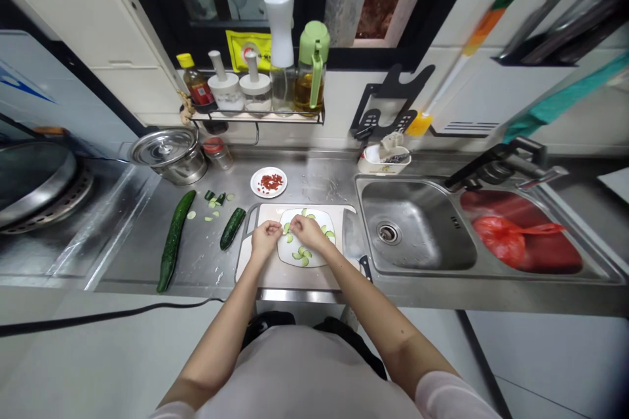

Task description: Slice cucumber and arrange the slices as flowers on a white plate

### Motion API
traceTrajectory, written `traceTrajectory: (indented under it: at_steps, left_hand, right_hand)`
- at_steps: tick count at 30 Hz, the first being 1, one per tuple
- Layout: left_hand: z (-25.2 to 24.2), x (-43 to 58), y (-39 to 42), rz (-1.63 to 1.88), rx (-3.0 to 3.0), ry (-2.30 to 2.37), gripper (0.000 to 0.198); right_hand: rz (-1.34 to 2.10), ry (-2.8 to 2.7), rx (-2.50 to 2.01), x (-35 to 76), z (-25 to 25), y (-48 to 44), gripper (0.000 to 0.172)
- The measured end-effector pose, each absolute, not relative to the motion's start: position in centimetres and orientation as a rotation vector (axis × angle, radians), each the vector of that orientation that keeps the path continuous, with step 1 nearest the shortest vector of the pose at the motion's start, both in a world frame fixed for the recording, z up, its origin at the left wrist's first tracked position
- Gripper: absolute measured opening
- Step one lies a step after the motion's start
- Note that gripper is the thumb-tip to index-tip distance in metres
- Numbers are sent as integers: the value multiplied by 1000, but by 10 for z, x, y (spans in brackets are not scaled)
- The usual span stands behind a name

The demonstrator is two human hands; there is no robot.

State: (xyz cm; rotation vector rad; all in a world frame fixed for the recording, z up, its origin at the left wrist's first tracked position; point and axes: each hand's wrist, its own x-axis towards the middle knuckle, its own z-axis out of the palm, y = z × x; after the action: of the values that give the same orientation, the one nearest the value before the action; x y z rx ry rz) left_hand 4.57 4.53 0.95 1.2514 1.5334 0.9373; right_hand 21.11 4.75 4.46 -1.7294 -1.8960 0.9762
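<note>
Fingers point(278, 229) of the left hand point(265, 237) are bunched together and pinch a cucumber slice point(286, 228) at the plate's left edge. The right hand point(307, 230) is curled knuckles-up just beside it, with its fingertips drawn together and touching the same slice; whether they grip it is too small to tell. Both forearms reach forward from the near edge of the counter point(314, 180), bare, and converge so that the hands almost meet.

Under the hands is a white plate point(318, 254), which sits in the middle of a pale cutting board point(295, 278) at the counter's near edge, just left of the sink. Thin, pale green, half-round cucumber slices lie along the plate's far, right and near edges. The slice in the fingers is the same pale green with a darker rind.

A small round dish point(268, 182) behind the board holds chopped red chilli. The sink's left basin point(417, 236) is bare steel, and its right basin holds a red bag point(501, 236).

Left of the board lie a cucumber half point(232, 228) and, further left, a whole cucumber point(173, 242), with cut ends and scraps point(215, 200) between them toward the back. A lidded steel pot point(170, 154) stands at the back left, under a shelf that carries an oil bottle point(310, 72) with a green top.
</note>
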Motion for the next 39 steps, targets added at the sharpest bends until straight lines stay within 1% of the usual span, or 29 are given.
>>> traceTrajectory:
  at_steps: [8, 24, 31, 39]
  left_hand:
    - [7, 47, 40, 704, 1481, 1745, 13]
    - [15, 54, 42, 533, 1760, 1861, 15]
    - [13, 52, 40, 533, 1788, 1865, 15]
    - [13, 51, 37, 565, 1769, 1881, 14]
  right_hand:
    - [848, -2058, -1916, 203, 35, 50, 15]
    - [753, -2259, -1969, 201, 32, 54, 18]
    - [662, -2350, -2000, 201, 38, 51, 20]
    - [677, -2232, -2078, 201, 43, 44, 22]
